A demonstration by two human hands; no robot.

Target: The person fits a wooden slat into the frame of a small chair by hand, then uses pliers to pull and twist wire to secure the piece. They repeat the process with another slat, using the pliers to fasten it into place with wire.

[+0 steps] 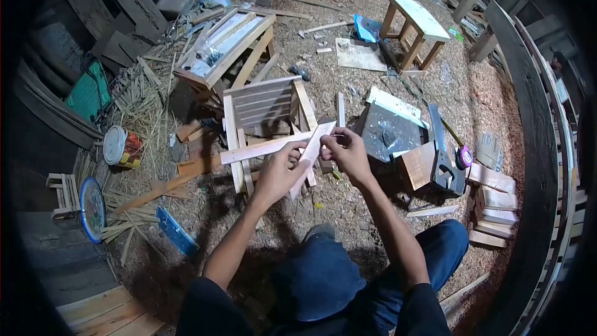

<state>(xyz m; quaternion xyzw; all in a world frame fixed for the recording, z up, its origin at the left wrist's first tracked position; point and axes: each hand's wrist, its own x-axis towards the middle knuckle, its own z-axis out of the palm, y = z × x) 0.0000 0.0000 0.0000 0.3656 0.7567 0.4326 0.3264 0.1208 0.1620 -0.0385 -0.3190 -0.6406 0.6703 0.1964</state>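
A short pale wooden slat [313, 150] with an angled end is held up in front of me. My left hand [281, 175] grips its lower part, fingers curled round the edge. My right hand [349, 156] pinches the upper end between thumb and fingers. Just beyond my hands stands a slatted wooden frame [300, 101], with a longer pale board [261, 149] lying across its near side. To the right of my right hand, a handsaw [443, 165] leans against a dark box-like block [388, 134], beside a pink tape measure [464, 157].
A small wooden stool [418, 18] stands at the back right. Several cut wood blocks [495, 205] are stacked at the right. At the left are a paint bucket [121, 147] and a blue-rimmed round object [93, 209]. Shavings and offcuts cover the ground.
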